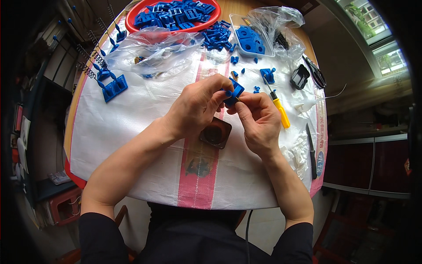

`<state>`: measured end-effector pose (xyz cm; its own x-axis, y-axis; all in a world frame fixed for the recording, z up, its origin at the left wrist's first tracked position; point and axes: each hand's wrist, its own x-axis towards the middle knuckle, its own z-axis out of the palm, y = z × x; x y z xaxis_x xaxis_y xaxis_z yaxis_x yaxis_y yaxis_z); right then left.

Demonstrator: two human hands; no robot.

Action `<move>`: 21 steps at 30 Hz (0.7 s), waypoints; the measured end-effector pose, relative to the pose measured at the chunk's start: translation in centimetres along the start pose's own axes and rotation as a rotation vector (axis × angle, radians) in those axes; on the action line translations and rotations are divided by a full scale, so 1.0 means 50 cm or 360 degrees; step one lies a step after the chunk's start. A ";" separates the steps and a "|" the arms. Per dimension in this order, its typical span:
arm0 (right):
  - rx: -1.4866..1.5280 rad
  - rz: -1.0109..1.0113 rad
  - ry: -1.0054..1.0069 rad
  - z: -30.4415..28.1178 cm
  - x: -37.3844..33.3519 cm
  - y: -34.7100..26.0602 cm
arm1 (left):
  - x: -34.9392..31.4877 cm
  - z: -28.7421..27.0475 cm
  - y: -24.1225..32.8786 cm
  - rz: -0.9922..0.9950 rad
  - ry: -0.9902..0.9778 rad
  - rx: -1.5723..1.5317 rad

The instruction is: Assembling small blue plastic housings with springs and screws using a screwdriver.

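Observation:
Between both hands, over the middle of the table, is a small blue plastic part (236,89). My left hand (200,103) pinches it from the left, with a bit of blue also showing at the fingertips. From the right, the thumb and fingers of my right hand (258,119) close at its lower edge, where a thin brass-coloured piece shows; what exactly they grip is too small to tell. Below the hands sits a dark square dish (216,133). Just beyond them lie small blue pieces (234,60) and brass-coloured bits.
At the back stand a red basin (130,22) of blue parts and a clear tray (270,53). Assembled blue pieces with springs (115,88) lie left. A yellow-handled screwdriver (281,113), a knife (311,152), scissors (317,75), a black box (300,77) and crumpled tissue (296,154) lie right.

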<state>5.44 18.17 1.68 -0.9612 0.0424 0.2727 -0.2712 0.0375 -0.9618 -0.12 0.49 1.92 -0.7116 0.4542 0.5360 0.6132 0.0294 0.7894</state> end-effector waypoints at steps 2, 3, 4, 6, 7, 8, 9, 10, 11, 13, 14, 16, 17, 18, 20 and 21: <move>0.0008 -0.0020 0.0008 -0.001 0.000 0.001 | 0.002 -0.001 0.002 -0.0002 -0.0005 -0.0003; -0.0016 -0.0030 0.0008 -0.003 0.000 0.003 | 0.002 -0.002 0.003 -0.0032 -0.0023 -0.0057; -0.0039 -0.0039 0.0008 -0.004 -0.001 0.004 | 0.003 -0.004 0.006 -0.0062 -0.0043 -0.0108; -0.0250 -0.0187 0.0009 -0.008 0.000 0.002 | 0.003 -0.004 0.007 -0.0114 -0.0064 -0.0181; -0.0353 -0.0260 0.0007 -0.010 0.001 0.002 | 0.002 -0.004 0.007 -0.0138 -0.0065 -0.0200; -0.0440 -0.0316 0.0012 -0.012 0.001 0.003 | 0.001 -0.003 0.007 -0.0162 -0.0065 -0.0218; -0.0527 -0.0373 0.0017 -0.014 0.002 0.003 | 0.000 -0.004 0.007 -0.0178 -0.0062 -0.0220; -0.0619 -0.0429 0.0024 -0.016 0.003 0.003 | 0.000 -0.003 0.008 -0.0191 -0.0061 -0.0226; -0.0732 -0.0489 -0.0004 -0.017 0.004 -0.002 | -0.001 -0.002 0.009 -0.0204 -0.0059 -0.0232; -0.0956 -0.0607 -0.0060 -0.016 0.009 -0.017 | -0.004 0.004 0.010 -0.0156 -0.0018 -0.0193; -0.0942 -0.0598 -0.0052 -0.014 0.010 -0.020 | -0.005 0.006 0.010 -0.0132 0.0001 -0.0172; -0.0918 -0.0581 -0.0034 -0.009 0.012 -0.024 | -0.004 0.004 0.011 -0.0175 -0.0020 -0.0163; -0.0931 -0.0571 -0.0032 -0.010 0.011 -0.023 | -0.003 0.004 0.011 -0.0194 -0.0031 -0.0159; -0.0944 -0.0562 -0.0031 -0.011 0.010 -0.023 | -0.002 0.006 0.012 -0.0169 -0.0008 -0.0186; -0.0917 -0.0544 -0.0027 -0.010 0.009 -0.020 | -0.002 0.006 0.015 -0.0120 0.0039 -0.0229; -0.0884 -0.0533 -0.0024 -0.009 0.009 -0.018 | -0.003 0.006 0.013 -0.0122 0.0041 -0.0225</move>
<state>5.27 18.62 2.66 -0.8307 -0.0752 0.5516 -0.4937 0.5573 -0.6676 0.50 0.73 2.28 -0.7641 0.4327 0.4785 0.5037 -0.0632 0.8615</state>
